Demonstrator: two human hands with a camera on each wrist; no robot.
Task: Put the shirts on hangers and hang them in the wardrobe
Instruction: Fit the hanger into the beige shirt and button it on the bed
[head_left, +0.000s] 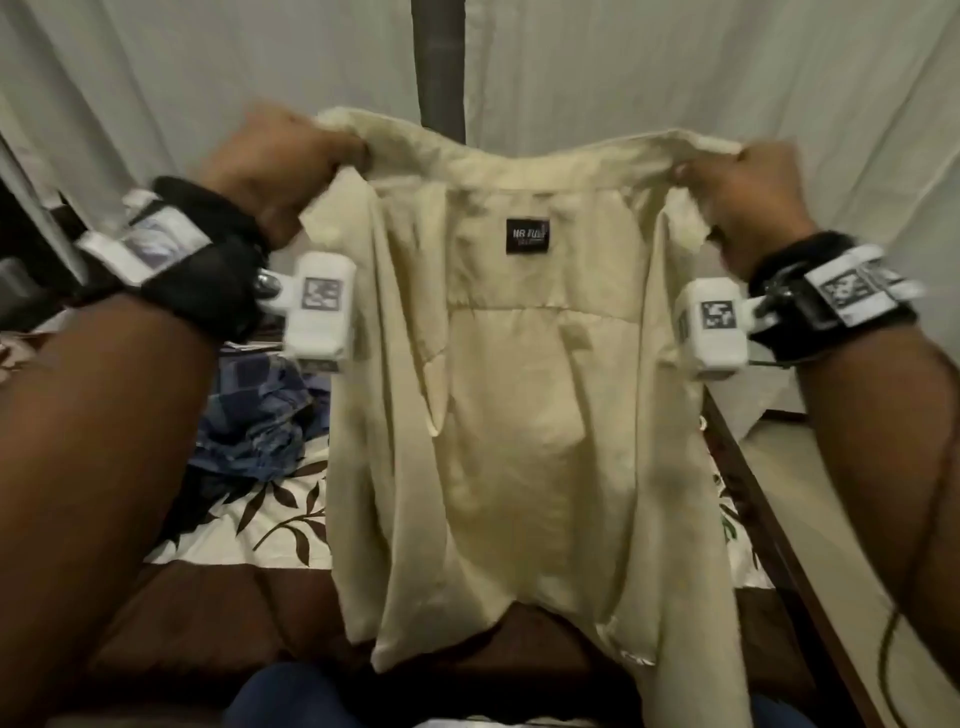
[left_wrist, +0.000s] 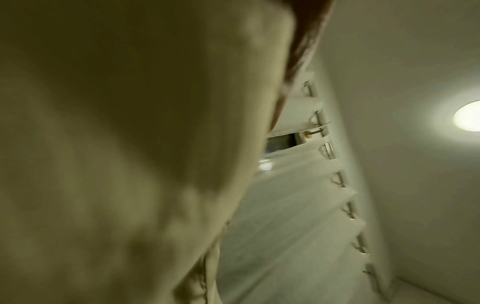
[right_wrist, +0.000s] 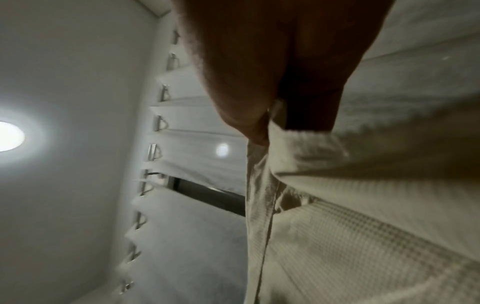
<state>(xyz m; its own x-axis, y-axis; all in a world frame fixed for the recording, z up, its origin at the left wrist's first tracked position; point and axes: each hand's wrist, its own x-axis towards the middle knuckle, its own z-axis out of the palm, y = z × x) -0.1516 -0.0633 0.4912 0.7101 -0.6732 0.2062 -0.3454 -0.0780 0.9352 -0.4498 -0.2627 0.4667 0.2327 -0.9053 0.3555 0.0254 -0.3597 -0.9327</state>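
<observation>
Both forearms up: left hand (head_left: 291, 171) and right hand (head_left: 748, 202) each pinch cream shirt (head_left: 519, 415) by its shoulders; no hanger visible, hanging not begun.

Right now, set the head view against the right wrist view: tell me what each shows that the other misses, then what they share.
Head view only: the left hand gripping one shoulder of the cream shirt, the black neck label, a blue patterned garment on the leaf-print bedsheet, and both wrist cameras.

Right wrist view only: a round ceiling light, the curtain hooks along the rail, and the shirt's waffle weave.

Both: the right hand pinching the shirt's other shoulder, and the pale curtain. No hanger shows in either.
</observation>
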